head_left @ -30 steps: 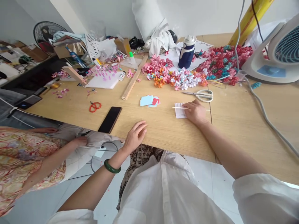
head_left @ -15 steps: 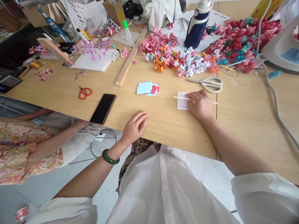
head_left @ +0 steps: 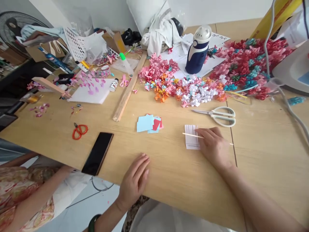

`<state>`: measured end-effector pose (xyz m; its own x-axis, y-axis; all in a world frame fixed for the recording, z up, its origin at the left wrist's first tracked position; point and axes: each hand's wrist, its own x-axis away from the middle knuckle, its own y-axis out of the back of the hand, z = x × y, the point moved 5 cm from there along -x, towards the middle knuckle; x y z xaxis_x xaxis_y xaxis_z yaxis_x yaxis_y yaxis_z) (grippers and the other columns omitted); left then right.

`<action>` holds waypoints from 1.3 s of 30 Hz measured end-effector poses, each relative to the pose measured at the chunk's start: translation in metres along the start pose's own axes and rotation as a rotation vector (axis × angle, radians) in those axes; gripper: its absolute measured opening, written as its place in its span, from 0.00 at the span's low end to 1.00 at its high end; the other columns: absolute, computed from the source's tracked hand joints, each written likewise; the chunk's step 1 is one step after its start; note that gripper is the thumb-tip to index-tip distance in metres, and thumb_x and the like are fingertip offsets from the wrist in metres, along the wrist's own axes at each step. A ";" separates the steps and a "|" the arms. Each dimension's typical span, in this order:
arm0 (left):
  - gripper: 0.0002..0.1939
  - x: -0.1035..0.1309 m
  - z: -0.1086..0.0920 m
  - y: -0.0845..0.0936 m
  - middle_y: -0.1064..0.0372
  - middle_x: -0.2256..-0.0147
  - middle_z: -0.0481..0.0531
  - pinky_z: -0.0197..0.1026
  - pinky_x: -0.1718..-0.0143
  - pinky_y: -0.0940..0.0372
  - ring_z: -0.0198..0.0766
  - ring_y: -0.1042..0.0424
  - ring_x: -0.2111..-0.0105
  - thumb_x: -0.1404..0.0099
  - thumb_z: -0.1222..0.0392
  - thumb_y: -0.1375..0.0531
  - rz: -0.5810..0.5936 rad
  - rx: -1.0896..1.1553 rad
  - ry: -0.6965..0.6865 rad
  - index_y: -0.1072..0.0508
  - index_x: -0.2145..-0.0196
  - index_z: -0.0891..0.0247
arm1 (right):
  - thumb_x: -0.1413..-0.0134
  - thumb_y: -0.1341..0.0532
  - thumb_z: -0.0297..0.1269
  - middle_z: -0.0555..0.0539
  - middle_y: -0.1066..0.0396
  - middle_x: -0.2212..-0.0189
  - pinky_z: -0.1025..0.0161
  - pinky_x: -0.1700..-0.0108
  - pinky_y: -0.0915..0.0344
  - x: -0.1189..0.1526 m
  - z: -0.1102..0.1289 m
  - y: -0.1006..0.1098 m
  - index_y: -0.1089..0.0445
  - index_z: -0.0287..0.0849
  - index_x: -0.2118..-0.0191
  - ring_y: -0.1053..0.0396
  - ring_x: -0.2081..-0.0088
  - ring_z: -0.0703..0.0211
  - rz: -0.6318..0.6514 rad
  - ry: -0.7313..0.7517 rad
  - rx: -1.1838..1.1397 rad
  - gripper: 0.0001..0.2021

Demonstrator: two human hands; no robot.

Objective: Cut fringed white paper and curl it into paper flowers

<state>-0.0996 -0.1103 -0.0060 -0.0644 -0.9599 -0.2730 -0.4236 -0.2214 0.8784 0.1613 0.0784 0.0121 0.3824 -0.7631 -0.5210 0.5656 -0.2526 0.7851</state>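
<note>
Resting hand: left hand (head_left: 134,179) lies flat on the table (head_left: 173,180) near its front edge, fingers loosely spread, holding nothing.
Working hand: right hand (head_left: 213,146) presses palm-down on a thin wooden stick (head_left: 191,135) and a white paper (head_left: 191,141), fingers curled over both.
White paper: printed with fine lines; no writing can be read.
Phone: black phone (head_left: 97,153), screen dark, left of the resting hand.
Middle: blue and red paper squares (head_left: 148,123); white scissors (head_left: 218,115) just beyond the working hand.
Far: heap of paper flowers (head_left: 193,87); navy bottle (head_left: 197,51), label unreadable.
</note>
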 end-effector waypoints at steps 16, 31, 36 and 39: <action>0.30 0.001 0.002 -0.003 0.32 0.41 0.57 0.52 0.41 0.31 0.49 0.33 0.39 0.32 0.67 0.45 0.000 -0.047 -0.035 0.40 0.34 0.55 | 0.45 0.42 0.24 0.49 0.19 0.58 0.57 0.64 0.29 -0.001 -0.007 0.003 0.23 0.43 0.54 0.29 0.60 0.50 0.028 -0.064 0.056 0.16; 0.17 -0.007 0.005 -0.004 0.31 0.44 0.61 0.52 0.37 0.37 0.47 0.35 0.40 0.28 0.61 0.47 -0.114 0.057 -0.099 0.32 0.43 0.65 | 0.45 0.45 0.27 0.43 0.19 0.60 0.56 0.66 0.41 -0.007 -0.010 -0.013 0.21 0.41 0.57 0.31 0.54 0.44 0.002 -0.186 0.257 0.17; 0.19 -0.010 0.004 -0.003 0.32 0.44 0.64 0.52 0.37 0.37 0.48 0.34 0.40 0.26 0.57 0.49 -0.113 0.125 -0.082 0.33 0.42 0.68 | 0.44 0.45 0.29 0.41 0.20 0.57 0.54 0.62 0.40 -0.009 -0.017 -0.016 0.22 0.41 0.55 0.32 0.52 0.44 0.006 -0.254 0.317 0.17; 0.19 -0.010 0.005 -0.003 0.32 0.44 0.64 0.52 0.37 0.38 0.49 0.34 0.41 0.26 0.57 0.49 -0.114 0.127 -0.100 0.33 0.43 0.69 | 0.45 0.45 0.29 0.41 0.20 0.57 0.53 0.62 0.41 -0.009 -0.021 -0.017 0.21 0.41 0.55 0.32 0.53 0.45 -0.023 -0.270 0.324 0.17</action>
<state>-0.1020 -0.0989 -0.0074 -0.0965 -0.9065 -0.4111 -0.5435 -0.2980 0.7847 0.1638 0.1023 -0.0038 0.1428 -0.8729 -0.4665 0.2959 -0.4121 0.8617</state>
